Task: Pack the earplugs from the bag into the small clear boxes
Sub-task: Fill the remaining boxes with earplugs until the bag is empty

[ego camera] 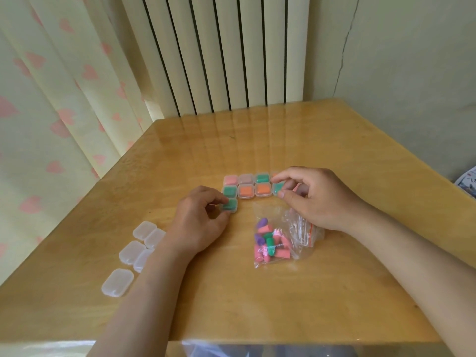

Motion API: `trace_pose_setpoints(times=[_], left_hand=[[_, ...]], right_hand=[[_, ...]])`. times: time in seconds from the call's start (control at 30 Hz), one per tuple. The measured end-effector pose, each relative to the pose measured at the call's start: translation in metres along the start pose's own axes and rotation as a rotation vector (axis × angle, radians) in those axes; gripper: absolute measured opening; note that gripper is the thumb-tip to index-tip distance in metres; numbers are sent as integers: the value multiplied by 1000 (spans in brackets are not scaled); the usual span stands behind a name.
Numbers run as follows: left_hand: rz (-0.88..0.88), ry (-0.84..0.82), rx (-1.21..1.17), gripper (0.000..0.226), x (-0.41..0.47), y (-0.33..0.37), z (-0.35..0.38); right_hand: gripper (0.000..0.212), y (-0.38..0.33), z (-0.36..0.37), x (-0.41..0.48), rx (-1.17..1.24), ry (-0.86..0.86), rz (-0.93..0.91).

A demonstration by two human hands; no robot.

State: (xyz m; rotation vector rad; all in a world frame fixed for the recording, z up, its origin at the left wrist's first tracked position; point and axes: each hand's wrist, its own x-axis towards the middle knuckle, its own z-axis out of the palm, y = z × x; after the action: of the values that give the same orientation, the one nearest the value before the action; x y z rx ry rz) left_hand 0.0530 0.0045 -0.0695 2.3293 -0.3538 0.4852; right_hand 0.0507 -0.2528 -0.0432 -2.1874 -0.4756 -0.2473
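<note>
The left grip (198, 222) pinches the near green box (229, 205) between thumb and curled fingertips. It is a small rounded square of clear plastic packed with green foam, and it sits alone on the side of the filled boxes (246, 191) towards the desk's near edge. Those boxes lie in two tight rows around the middle of the glossy, honey-coloured wooden desk (283, 292), showing pink, pale mauve, green and orange through their lids. The right grip (316, 199) pinches the end green box (278, 189) at the right end of the nearer row, thumb below and forefinger on top. I cannot tell whether this box is lifted off the desk.

Just nearside of the rows, right of the middle, lies the bag (301, 228), thin crinkled clear film with a red seal line, its mouth end under the right wrist. The earplugs (268, 243) are bunched in its lower end: soft stubby foam cylinders in pink, green and purple.

Five empty boxes (117, 282), frosted and pillow-cornered, lie shut close to the desk's left edge
</note>
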Motion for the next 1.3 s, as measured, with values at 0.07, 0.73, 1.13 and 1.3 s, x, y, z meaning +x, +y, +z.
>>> trace_pose_setpoints(times=[0.07, 0.73, 1.13, 1.3], left_hand=[[2, -7, 15, 20, 0, 0, 0], [39, -10, 66, 20, -3, 5, -7], [-34, -199, 385, 34, -40, 9, -102], [-95, -265, 502, 41, -51, 3, -113]], right_hand=[[27, 0, 0, 0, 1, -2, 5], [24, -7, -4, -1, 8, 4, 19], [28, -17, 3, -5, 53, 5, 15], [31, -17, 4, -5, 74, 2, 22]])
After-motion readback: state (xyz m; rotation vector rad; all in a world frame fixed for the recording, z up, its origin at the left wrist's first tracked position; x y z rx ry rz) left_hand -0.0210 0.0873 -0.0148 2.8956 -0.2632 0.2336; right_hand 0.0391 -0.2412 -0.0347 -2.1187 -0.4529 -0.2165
